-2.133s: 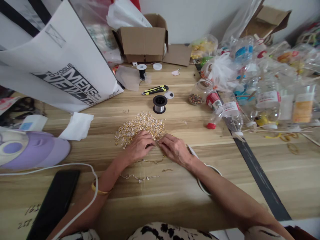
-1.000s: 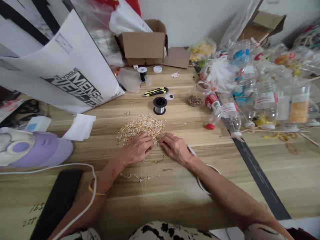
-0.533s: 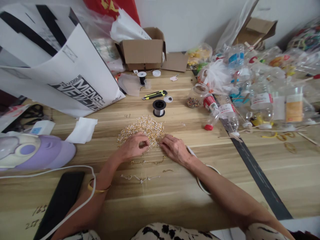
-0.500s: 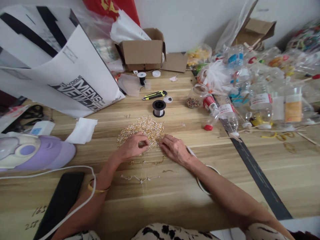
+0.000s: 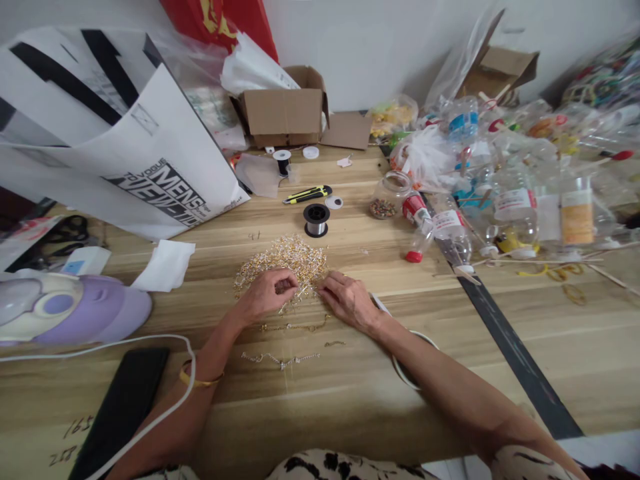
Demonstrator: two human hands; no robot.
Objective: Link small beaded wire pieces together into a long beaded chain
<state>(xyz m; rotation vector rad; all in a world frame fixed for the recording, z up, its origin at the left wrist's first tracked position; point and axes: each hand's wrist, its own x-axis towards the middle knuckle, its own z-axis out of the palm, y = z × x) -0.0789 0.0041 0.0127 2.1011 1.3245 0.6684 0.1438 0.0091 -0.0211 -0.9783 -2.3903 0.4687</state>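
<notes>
The pile of gold and silver jewelry bits (image 5: 285, 257) sits on the wooden table (image 5: 350, 413). The left hand (image 5: 265, 295) is at the pile's near edge, its thumb and pointing finger curled into a ring. The right hand (image 5: 350, 302) is palm down by the pile's near right edge, fingers bent. I cannot tell if either hand pinches a bit. Both arms slant in toward the pile. A gold chain (image 5: 289, 326) lies on the pile's near side, and a wire spool (image 5: 316, 221) stands past its far side.
</notes>
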